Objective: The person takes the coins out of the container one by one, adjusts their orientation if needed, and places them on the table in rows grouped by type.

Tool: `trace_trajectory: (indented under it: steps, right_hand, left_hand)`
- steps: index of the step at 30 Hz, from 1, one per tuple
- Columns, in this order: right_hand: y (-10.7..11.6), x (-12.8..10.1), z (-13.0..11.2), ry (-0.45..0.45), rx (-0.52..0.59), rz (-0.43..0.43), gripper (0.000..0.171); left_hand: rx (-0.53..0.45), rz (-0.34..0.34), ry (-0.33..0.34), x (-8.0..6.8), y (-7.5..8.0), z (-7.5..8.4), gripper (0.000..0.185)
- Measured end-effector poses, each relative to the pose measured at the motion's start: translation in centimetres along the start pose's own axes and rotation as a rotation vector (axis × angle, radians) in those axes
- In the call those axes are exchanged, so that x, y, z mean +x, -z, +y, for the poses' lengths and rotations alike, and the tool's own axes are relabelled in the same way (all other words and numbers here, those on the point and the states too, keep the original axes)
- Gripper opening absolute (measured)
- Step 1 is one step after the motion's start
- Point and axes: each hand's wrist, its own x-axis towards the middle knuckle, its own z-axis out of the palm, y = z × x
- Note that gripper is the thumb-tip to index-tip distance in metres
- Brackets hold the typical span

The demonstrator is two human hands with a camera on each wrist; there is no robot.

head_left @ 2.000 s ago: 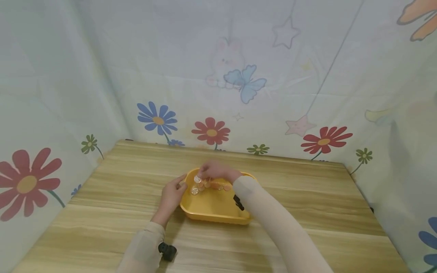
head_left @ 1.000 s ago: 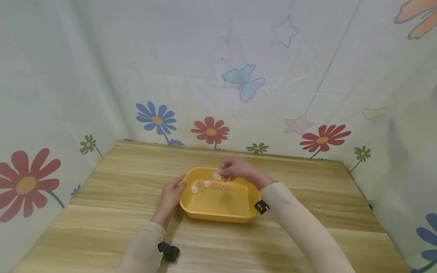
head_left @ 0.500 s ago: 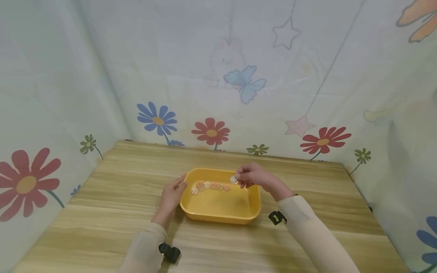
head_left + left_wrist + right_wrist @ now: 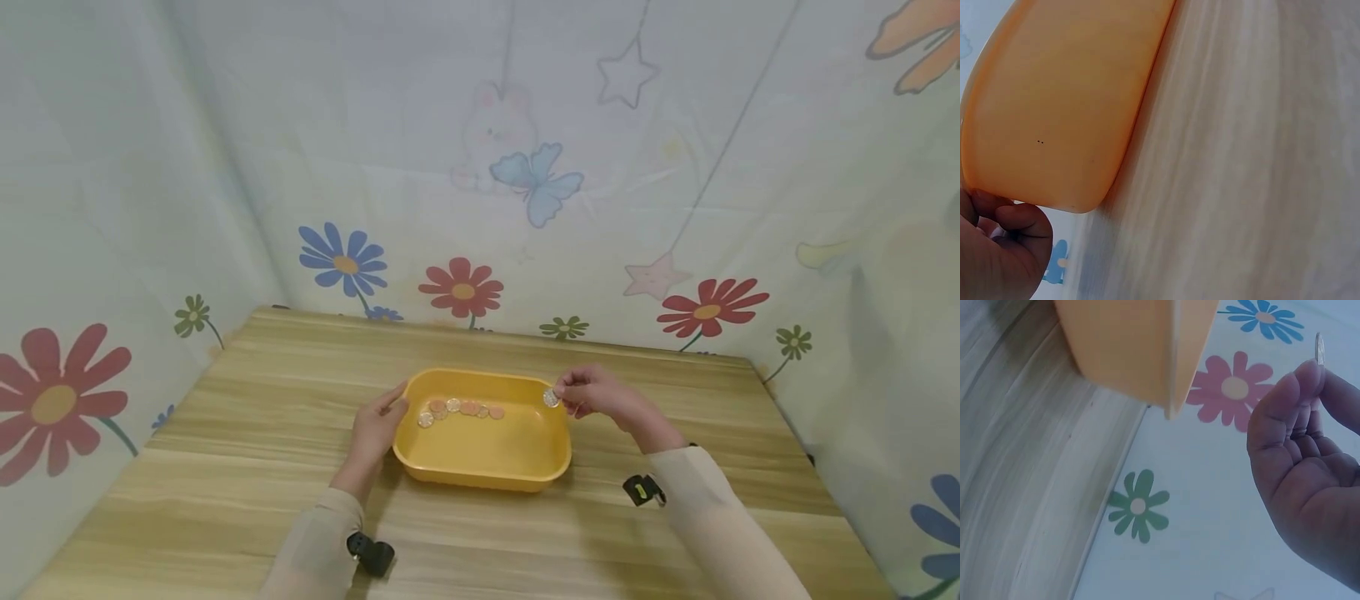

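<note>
Yellow tray [image 4: 480,475] on wooden table [image 4: 247,433]

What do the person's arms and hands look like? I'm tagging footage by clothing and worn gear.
Both arms are covered by long, close-fitting sleeves of pale beige, slightly sheer fabric that end at the wrists. The left hand and right hand are bare, with no gloves or rings visible. A small black device sits at each wrist, the left wrist device and the right wrist device; the right one shows a small greenish mark.

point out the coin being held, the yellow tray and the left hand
coin [image 4: 551,398], head view, its face.
yellow tray [image 4: 480,475], head view, near outer wall.
left hand [image 4: 377,429], head view, back of hand.
</note>
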Motion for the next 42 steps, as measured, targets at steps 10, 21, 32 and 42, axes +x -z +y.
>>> trace_trajectory:
  steps: [10,21,32,42]
  right_hand:
    - [1.8,-1.4,2.1,-0.055,-0.042,0.049,0.018]
    - [3.1,-2.5,4.3,-0.100,-0.128,0.096,0.024]
    - [2.3,-1.6,7.2,-0.144,-0.091,0.169,0.023]
    - [1.1,-0.6,8.6,-0.198,-0.084,0.220,0.023]
  left_hand:
    - [0.011,0.002,0.003,-0.2,0.0,0.1,0.044]
    - [-0.007,-0.006,0.006,-0.1,0.0,0.0,0.044]
    - [-0.016,-0.018,0.010,0.0,0.0,0.0,0.044]
    - [-0.010,-0.010,0.003,-0.1,0.1,0.0,0.044]
